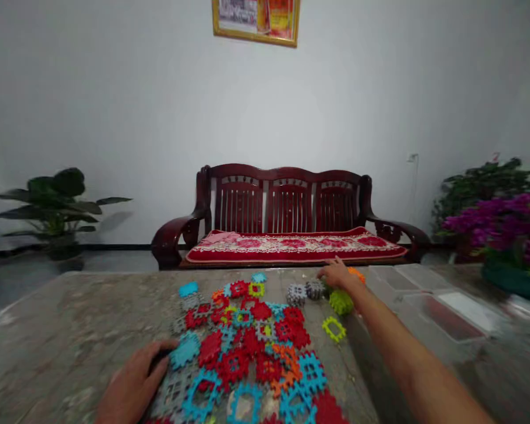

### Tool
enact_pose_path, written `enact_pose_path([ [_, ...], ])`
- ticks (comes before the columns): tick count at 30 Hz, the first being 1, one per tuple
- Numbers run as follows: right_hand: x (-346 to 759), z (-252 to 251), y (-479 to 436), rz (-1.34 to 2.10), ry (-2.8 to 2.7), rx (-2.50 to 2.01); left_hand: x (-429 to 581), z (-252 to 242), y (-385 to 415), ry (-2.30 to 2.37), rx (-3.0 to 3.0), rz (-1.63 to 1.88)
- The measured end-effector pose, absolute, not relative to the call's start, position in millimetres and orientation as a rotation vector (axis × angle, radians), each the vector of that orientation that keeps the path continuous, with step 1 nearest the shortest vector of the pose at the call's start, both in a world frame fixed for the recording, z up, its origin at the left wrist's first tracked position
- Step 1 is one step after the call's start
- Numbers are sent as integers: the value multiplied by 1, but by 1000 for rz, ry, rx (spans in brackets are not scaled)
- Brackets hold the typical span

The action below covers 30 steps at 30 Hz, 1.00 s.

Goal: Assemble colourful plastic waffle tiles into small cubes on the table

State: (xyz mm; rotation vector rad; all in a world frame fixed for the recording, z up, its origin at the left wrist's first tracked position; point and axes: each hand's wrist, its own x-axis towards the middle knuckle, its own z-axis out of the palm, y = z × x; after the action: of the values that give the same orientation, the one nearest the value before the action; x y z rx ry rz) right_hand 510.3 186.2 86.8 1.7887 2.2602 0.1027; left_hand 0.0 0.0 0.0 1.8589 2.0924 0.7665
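Observation:
A heap of flat interlocking plastic tiles (251,347) in red, blue, grey, orange and lime covers the middle of a stone-topped table (70,330). My left hand (135,383) lies flat on grey and blue tiles at the heap's near left, fingers spread. My right hand (338,274) reaches to the far side, its fingers curled over pieces beside two grey built blocks (305,291). A lime built block (341,301) sits just under that wrist and an orange piece (357,274) lies behind it. A single lime tile (334,328) rests apart.
Clear plastic boxes and lids (428,300) stand on the table's right side. A purple flowering plant (507,235) is at the far right. Behind the table is a dark wooden bench (287,218) with a red cushion, and a potted green plant (55,206) stands at left.

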Motion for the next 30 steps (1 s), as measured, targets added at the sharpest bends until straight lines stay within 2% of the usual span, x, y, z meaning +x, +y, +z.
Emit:
enact_pose_path([
  [11,512,81,205,-8,2297,1677,-3,-6,2,2081,1829,829],
  [30,511,89,202,96,2284,1611,-3,-7,3,2084,1844,826],
])
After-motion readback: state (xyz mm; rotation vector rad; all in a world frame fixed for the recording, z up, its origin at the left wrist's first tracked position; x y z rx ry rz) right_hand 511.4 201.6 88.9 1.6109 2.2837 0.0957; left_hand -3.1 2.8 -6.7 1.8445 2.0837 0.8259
